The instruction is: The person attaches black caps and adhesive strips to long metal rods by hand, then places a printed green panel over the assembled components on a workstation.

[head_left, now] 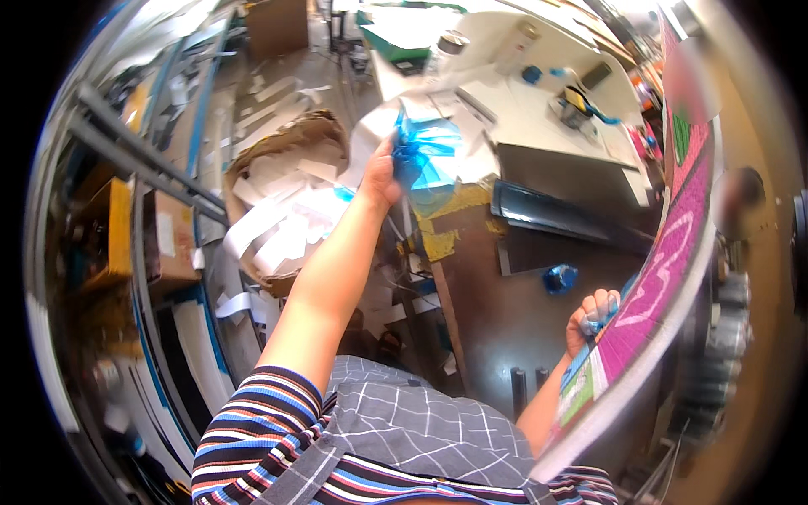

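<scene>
My left hand (383, 175) reaches forward with its fingers closed on a crumpled sheet of translucent blue film (427, 160). The film hangs over the corner of the worktable, near white paper. My right hand (589, 322) is curled at the edge of a large upright panel (669, 252) patterned in magenta, green and white. A bit of shiny blue film shows at its fingers. On the brown tabletop, just left of that hand, lies a small blue crumpled ball (560, 279).
An open cardboard box (332, 126) with white paper strips stands left of the table. Dark glossy strips (547, 215) lie on the tabletop. Farther back are a tape dispenser (579, 108), a jar (449, 50) and a green bin (396, 52). Metal racking (139, 147) runs along the left.
</scene>
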{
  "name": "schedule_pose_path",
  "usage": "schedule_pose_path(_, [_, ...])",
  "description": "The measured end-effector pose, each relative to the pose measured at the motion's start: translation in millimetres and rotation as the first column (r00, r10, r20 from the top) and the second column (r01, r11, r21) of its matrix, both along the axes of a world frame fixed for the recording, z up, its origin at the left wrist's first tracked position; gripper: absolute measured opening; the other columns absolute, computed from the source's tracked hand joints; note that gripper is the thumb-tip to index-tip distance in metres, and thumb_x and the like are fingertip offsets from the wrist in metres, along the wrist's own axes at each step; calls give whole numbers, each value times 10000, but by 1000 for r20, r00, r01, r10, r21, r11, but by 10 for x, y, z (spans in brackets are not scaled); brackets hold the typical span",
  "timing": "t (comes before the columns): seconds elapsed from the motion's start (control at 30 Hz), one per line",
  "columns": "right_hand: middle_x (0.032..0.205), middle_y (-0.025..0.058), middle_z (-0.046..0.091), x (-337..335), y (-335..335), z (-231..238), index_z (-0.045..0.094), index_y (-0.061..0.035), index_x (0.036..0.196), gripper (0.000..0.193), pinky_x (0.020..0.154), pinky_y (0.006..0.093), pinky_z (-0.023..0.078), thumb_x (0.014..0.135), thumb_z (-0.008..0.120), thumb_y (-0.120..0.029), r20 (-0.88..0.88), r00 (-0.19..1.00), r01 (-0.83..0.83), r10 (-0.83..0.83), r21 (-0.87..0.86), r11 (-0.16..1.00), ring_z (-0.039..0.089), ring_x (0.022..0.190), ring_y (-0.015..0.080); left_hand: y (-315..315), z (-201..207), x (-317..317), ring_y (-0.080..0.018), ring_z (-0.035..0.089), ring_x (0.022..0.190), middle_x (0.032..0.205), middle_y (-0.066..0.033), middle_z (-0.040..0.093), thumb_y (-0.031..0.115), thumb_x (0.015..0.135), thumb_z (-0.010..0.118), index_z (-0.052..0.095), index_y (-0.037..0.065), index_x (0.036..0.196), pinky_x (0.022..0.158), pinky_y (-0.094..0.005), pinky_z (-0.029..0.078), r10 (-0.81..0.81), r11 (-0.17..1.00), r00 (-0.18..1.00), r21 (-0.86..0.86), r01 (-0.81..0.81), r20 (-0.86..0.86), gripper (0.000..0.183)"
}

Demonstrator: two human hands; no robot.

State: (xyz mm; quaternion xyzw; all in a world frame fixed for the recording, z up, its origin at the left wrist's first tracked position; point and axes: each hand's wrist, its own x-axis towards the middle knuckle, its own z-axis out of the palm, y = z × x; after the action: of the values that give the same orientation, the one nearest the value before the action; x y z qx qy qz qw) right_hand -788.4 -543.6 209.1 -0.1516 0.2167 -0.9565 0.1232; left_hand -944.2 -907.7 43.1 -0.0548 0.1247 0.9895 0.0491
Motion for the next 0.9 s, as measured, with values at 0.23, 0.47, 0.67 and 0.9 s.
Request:
schedule_pose_path(0.23, [931,77,498,-544,-933,-198,487,-7,1108,235,672,341,442,967,527,-191,-92,960,-253,265,120,960,501,815,222,-534,100,1616,-265,663,879,977,-105,684,339,868,646,626,67,1142,806,-456,550,62,998,991,18,-65,118,387])
schedule_pose_path(0.47, [1014,87,644,-506,-2783,-107,543,7,1208,400,737,329,545,884,600,-220,-175,909,-231,378,543,807,641,879,189,66,-7,4398,-126,580,967,1047,-34,645,203,926,621,617,72,1158,886,-295,460,362,490,928,-829,-268,-86,266])
schedule_pose_path(0.67, [997,117,680,1528,-4729,1411,601,49,1170,389,712,296,545,867,660,-187,-270,465,-618,843,583,528,668,810,189,212,-687,5763,-169,557,1059,1096,-110,628,377,894,665,617,52,1161,927,-335,427,503,-15,864,-999,-28,-32,423])
schedule_pose_path(0.9, [905,157,664,3291,-6594,2346,620,-10,1059,331,650,377,535,873,650,-282,-430,476,-338,767,716,611,646,736,239,-155,374,5886,-141,601,748,819,-51,628,251,808,762,610,21,953,648,-314,493,889,352,325,-935,-35,322,311])
